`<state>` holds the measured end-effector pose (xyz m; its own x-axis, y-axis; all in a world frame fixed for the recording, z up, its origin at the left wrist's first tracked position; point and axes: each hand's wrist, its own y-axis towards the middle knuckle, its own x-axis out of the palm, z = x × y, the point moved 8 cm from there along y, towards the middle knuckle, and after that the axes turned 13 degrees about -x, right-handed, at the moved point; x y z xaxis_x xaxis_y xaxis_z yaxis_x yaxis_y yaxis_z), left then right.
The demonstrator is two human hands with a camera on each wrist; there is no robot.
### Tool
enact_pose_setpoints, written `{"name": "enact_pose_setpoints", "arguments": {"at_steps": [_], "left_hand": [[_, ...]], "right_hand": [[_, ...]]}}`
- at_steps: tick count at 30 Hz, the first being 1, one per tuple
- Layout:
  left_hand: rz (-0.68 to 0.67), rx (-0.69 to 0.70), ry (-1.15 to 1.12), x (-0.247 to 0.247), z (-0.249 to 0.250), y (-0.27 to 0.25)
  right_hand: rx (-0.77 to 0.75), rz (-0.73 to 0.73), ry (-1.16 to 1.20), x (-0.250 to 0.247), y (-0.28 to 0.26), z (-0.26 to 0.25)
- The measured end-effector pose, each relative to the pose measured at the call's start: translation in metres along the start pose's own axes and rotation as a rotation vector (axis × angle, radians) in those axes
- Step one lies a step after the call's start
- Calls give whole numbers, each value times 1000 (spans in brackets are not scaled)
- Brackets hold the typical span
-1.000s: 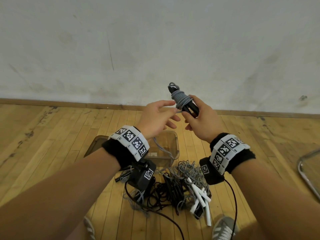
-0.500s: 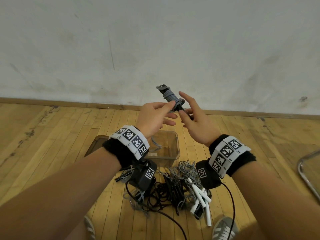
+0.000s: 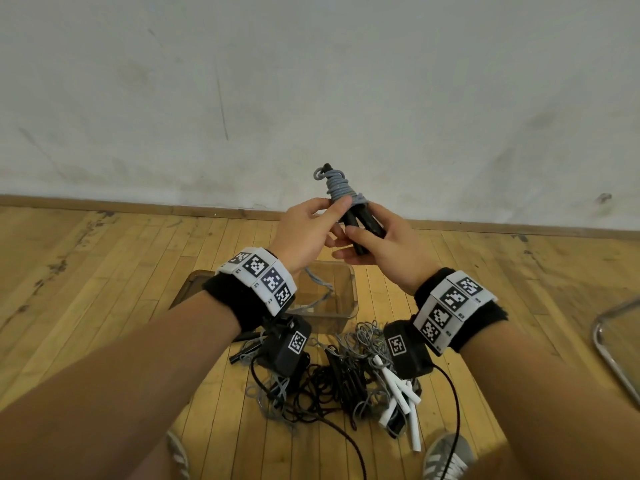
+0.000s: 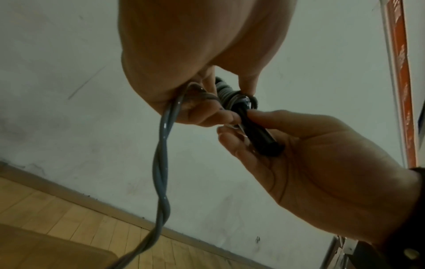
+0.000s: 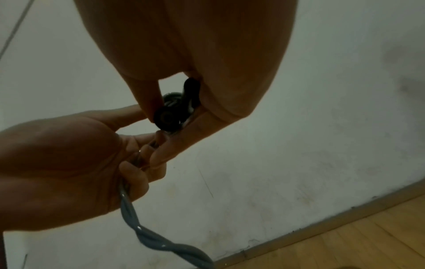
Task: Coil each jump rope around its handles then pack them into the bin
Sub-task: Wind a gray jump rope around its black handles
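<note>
bin (image 3: 348, 308) half hidden by wrists, contents perhaps rope (unclear)

Bright head view, dim blurry wrist views

Head view: high vantage, facing forward and down over both forearms toward the wall (image 3: 311, 81) and wooden floor (image 3: 86, 271); both hands sit mid-frame, moderately near.

Left wrist view: from beneath the left hand (image 4: 195, 45), angled up along its fingers, very close; the right hand (image 4: 310, 163) enters from the right.

Right wrist view: from beneath the right hand (image 5: 195, 45), equally close; the left hand (image 5: 69, 163) enters from the left.

All three share the black handles (image 3: 360, 226) wound with grey rope (image 3: 341, 188), plus wall and floor strip.
</note>
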<state>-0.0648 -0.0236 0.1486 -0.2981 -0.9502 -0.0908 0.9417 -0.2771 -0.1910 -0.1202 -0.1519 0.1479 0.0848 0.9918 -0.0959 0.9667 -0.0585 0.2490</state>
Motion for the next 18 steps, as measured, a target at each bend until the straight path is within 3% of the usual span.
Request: {"name": "enact_pose_setpoints", "arguments": {"at_steps": [8,13,16,18], "left_hand": [[101,32,-37,-7,2,2],[72,-23,-72,-4,-4,3],[69,-43,-87,-6,-4,3],[51,-65,-94,-5,-6,3]], "right_hand": [[-117,49,-392,-15,3,-4],[-216,37,-707,-13,6,-4],[-252,7,-753,-10,6,-3],[-238,-35,-654,-4,5,-3]]}}
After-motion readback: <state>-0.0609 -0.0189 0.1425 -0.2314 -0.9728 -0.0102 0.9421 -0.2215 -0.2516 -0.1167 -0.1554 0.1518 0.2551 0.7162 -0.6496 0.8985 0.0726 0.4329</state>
